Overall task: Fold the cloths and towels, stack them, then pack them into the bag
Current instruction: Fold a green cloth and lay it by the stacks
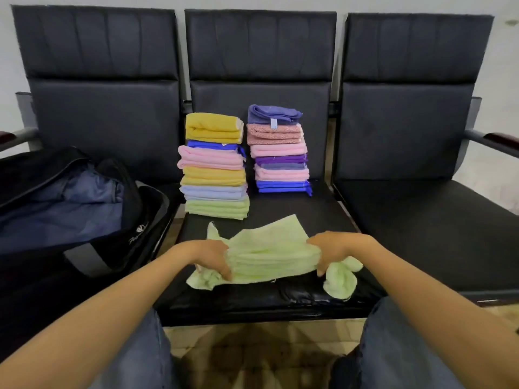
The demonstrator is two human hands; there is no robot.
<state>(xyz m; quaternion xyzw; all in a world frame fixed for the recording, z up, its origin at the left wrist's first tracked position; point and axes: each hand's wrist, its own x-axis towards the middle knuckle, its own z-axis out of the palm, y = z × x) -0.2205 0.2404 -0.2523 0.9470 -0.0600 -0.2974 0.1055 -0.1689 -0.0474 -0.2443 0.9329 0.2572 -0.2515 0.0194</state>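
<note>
A light green towel (pixel 269 254) lies bunched across the front of the middle seat (pixel 323 217). My left hand (pixel 213 255) grips its left end and my right hand (pixel 327 248) grips its right end, with loose corners hanging past both hands. Behind it stand two stacks of folded cloths: the left stack (pixel 214 167) with a yellow towel on top and a green one at the bottom, and the right stack (pixel 279 150) topped by a blue-violet towel. An open black bag (pixel 70 203) with a blue lining sits on the left seat.
Three black padded seats stand in a row against a pale wall; the right seat (pixel 421 214) holds nothing. Metal armrests (pixel 488 138) stick out at both ends. My knees in jeans are at the bottom, over a tiled floor.
</note>
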